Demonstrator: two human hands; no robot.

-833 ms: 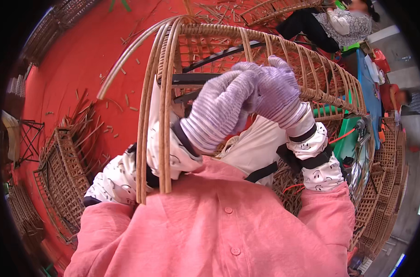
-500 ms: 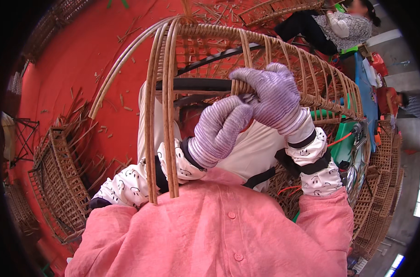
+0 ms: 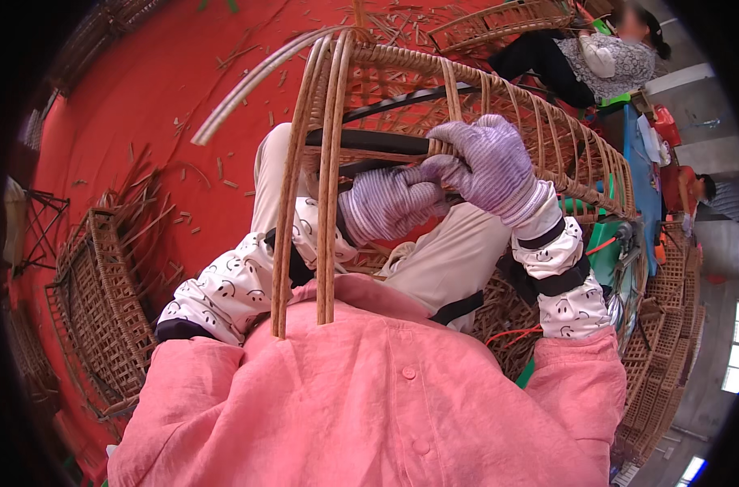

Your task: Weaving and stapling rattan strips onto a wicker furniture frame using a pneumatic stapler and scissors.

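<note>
- Wicker frame point(image 3: 560, 112), head view: upper middle to right.
- Right hand point(image 3: 493, 166) gripping its black bar point(image 3: 377, 141); left hand point(image 3: 389, 203) curled, can't tell around what.
- Cane strips point(image 3: 329, 178) dangle across the left sleeve point(image 3: 227, 284), partly blocking it.
- Woven basket point(image 3: 101, 304) on the floor point(image 3: 142, 105), left.

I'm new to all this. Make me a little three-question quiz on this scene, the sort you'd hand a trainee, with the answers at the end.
1. True or false: the left grip and right grip are both bare.
2. In the picture, where does the thick black bar lie from the left grip?
A) Above it
B) Below it
C) Far to its right
3. Fill in: seen from this camera, the long canes pass in ____ of the left sleeve.

Key: 1. False, both are gloved. 2. A. 3. front.
</note>
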